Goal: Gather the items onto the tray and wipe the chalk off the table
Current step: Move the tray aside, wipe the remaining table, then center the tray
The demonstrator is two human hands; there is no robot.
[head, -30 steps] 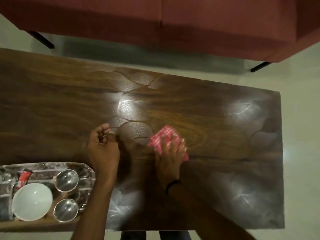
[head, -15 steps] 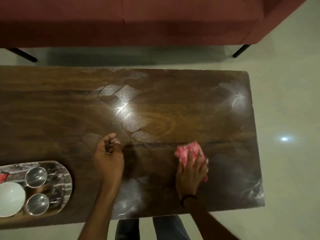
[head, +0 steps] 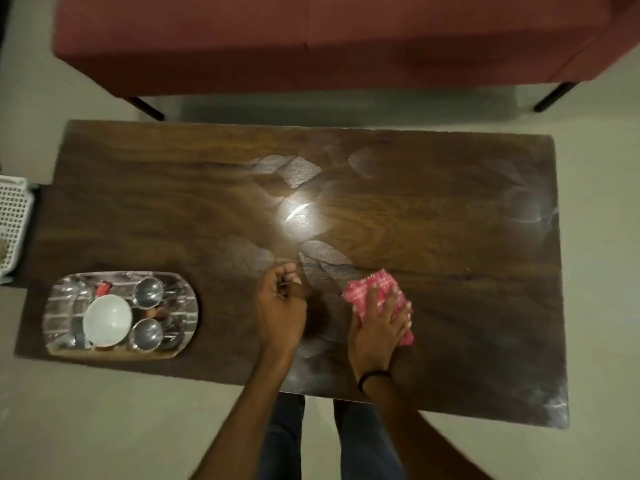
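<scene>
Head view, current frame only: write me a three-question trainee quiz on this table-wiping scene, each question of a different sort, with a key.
1. True or false: the right hand lies with straight fingers on the pink checked cloth.
2. Where on the table does the tray sit, seen from the person? A) near-left corner B) far-right corner C) centre
3. How many metal cups stand on the tray beside the white bowl?

Key: 1 true; 2 A; 3 two.

Red sofa (head: 346, 39), white basket (head: 12, 216)
</scene>
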